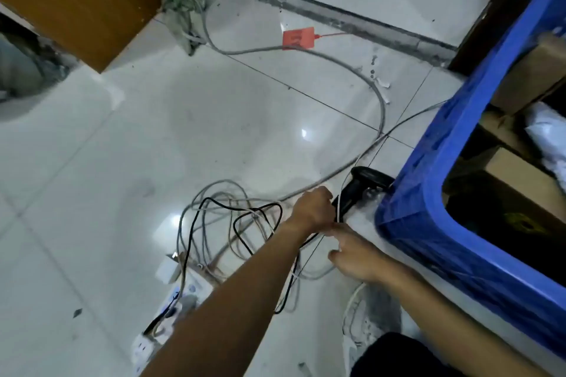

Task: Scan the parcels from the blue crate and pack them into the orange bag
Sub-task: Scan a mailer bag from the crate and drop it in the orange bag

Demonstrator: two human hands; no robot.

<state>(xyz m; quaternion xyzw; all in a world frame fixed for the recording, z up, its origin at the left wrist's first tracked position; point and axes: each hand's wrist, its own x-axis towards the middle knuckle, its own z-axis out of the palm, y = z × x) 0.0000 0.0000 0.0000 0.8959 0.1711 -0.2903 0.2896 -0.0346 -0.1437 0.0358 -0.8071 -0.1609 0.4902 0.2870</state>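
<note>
Left hand (pixel 315 208) grips a black scanner (pixel 364 179) — beside the blue crate (pixel 428 193).

1 head view — down at floor (pixel 153 138)

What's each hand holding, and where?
Left hand seems to grip the scanner at its handle's lower end. Right hand's fingers touch the white cable; grip unclear.

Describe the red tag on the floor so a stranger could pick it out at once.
Find the grey strip crossing the tiled floor at the top. Just below it the red tag lies flat, touching a thick grey cable. Nothing else is red, and a thin tail trails from it.
</note>
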